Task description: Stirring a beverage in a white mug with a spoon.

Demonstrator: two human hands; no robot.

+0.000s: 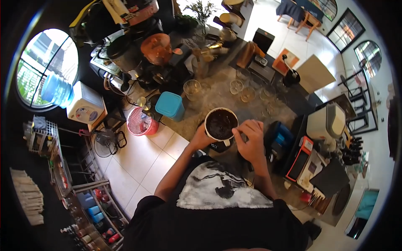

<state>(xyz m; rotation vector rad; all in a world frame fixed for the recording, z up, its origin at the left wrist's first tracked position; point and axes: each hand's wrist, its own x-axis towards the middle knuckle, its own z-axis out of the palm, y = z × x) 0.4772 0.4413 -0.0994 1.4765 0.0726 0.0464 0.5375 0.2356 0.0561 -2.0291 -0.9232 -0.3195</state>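
Observation:
A round, pale-rimmed dripper with a small handle (226, 142) stands in front of my chest, holding dark wet coffee grounds (222, 123). My left hand (201, 138) is at its left side, fingers partly hidden behind it; whether it grips the dripper cannot be told. My right hand (250, 138) is at the right rim, its thumb and fingertips close together beside the edge; anything between them is too small to tell. Below the dripper, a black digital scale (216, 146) shows lit digits. Whatever stands between the dripper and the scale is hidden.
Several clear glasses (248, 94) stand on the counter (216, 97) beyond the dripper. A blue lidded container (169, 105) is at the counter's left edge, near a pink basket (143, 121). Coffee grinders and an orange hopper (156, 49) are farther back. A red-framed device (300, 158) lies to the right.

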